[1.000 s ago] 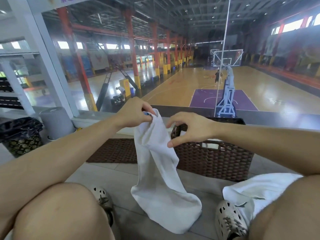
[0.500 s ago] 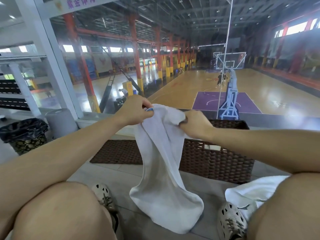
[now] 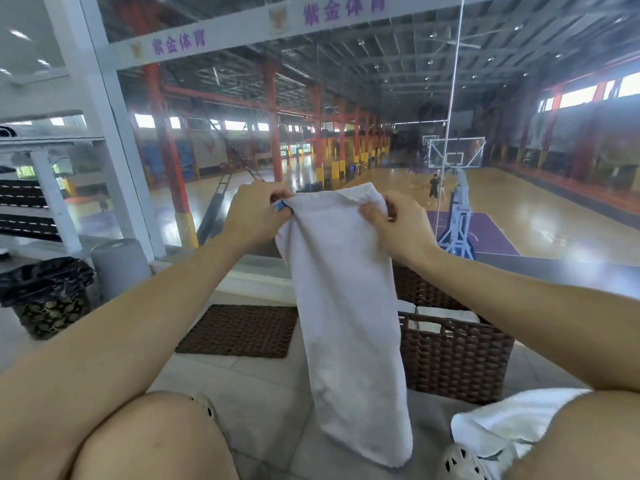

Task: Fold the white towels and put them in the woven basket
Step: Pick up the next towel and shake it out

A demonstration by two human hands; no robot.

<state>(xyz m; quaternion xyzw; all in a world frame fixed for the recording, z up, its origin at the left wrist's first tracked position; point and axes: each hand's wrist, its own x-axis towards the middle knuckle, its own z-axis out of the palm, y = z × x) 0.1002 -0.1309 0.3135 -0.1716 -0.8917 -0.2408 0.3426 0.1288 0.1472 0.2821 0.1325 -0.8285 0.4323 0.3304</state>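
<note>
White towel [image 3: 346, 306], hanging lengthwise on the near side of the woven basket [image 3: 457, 355], top corners pinched in the grip of left hand [image 3: 252, 213] and right hand [image 3: 398, 226].

Single head view, facing forward-down, close over raised arms.

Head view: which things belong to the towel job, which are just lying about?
Job: white towel held up by left hand and right hand; woven basket with folded towels inside; second white towel by the right knee.
Lying about: brown mat; black-lined bin; grey cylinder beside it.
</note>
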